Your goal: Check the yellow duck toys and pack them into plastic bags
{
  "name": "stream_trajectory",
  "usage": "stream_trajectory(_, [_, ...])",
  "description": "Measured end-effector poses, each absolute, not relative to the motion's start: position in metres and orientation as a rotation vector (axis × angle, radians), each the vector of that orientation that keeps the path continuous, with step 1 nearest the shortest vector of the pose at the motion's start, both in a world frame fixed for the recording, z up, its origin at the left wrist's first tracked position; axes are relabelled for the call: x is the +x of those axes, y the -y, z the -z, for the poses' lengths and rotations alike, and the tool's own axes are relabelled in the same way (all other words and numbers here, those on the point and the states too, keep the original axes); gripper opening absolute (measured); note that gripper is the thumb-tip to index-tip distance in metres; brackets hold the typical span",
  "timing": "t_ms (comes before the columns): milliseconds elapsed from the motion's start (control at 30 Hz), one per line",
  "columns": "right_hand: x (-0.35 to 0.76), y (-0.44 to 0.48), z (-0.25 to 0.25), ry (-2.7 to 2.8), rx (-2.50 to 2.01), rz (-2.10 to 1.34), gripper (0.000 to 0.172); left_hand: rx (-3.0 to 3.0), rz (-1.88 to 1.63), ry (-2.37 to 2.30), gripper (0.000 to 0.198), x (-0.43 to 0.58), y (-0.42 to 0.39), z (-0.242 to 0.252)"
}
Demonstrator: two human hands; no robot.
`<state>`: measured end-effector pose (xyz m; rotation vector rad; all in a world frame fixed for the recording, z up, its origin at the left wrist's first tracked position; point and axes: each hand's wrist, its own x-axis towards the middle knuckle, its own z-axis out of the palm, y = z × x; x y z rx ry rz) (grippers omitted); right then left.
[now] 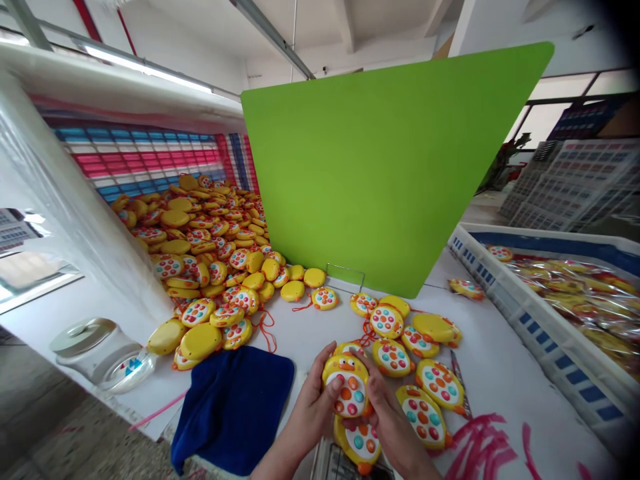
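Note:
Between my two hands is a yellow duck-shaped toy [346, 383] with coloured round buttons, its face upward. My left hand [316, 393] grips its left side, the thumb over the buttons. On the opposite side, my right hand [383, 397] closes round the edge. Just below the hands lies another duck toy [361, 441], partly covered by them. Several more duck toys [423, 417] lie to the right of my right hand, some with red cords. A dark blue cloth [237, 407] is spread left of my left forearm.
A big heap of duck toys [200, 233] fills the left back, inside a striped sheet enclosure [150, 157]. A green board [390, 167] stands behind the table. At right is a white crate [530, 320] of wrapped toys; at left, a clear jar [103, 353].

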<state>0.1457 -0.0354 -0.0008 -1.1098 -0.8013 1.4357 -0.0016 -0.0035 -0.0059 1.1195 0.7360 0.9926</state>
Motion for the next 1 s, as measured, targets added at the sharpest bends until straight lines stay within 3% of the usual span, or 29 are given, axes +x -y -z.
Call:
stream_trajectory(233, [0.156, 0.029, 0.0, 0.648, -1.304, -1.373, 0.067, 1.459, -1.003, -0.87, 0.058, -0.026, -0.014, 0.005])
stream_trajectory(367, [0.189, 0.016, 0.005, 0.403, -1.214, -1.171, 0.058, 1.854, -1.163, -1.755, 0.056, -0.094, -0.051, 0.006])
stream_trajectory(433, [0.208, 0.01, 0.01, 0.268, -1.065, -1.115, 0.049, 1.773, -1.095, -2.319, 0.06, -0.132, -0.069, 0.01])
stream_trajectory(533, [0.231, 0.006, 0.018, 0.149, -0.955, -1.134, 0.032, 1.645, -0.878, -2.66, 0.074, -0.177, -0.088, 0.018])
stream_trajectory(667, [0.24, 0.009, 0.027, 0.093, -0.911, -1.176, 0.026, 1.618, -0.672, -2.594, 0.073, -0.205, -0.1, 0.021])
stream_trajectory(767, [0.233, 0.011, 0.032, 0.059, -0.887, -1.261, 0.026, 1.656, -0.705, -2.524, 0.067, -0.202, -0.103, 0.017])
stream_trajectory(867, [0.223, 0.011, 0.033, 0.035, -0.869, -1.34, 0.024, 1.609, -1.028, -2.297, 0.071, -0.184, -0.101, 0.014])
stream_trajectory(1000, [0.209, 0.014, 0.027, 0.097, -0.887, -1.43, 0.034, 1.461, -1.375, -1.808, 0.079, -0.142, -0.093, 0.014])
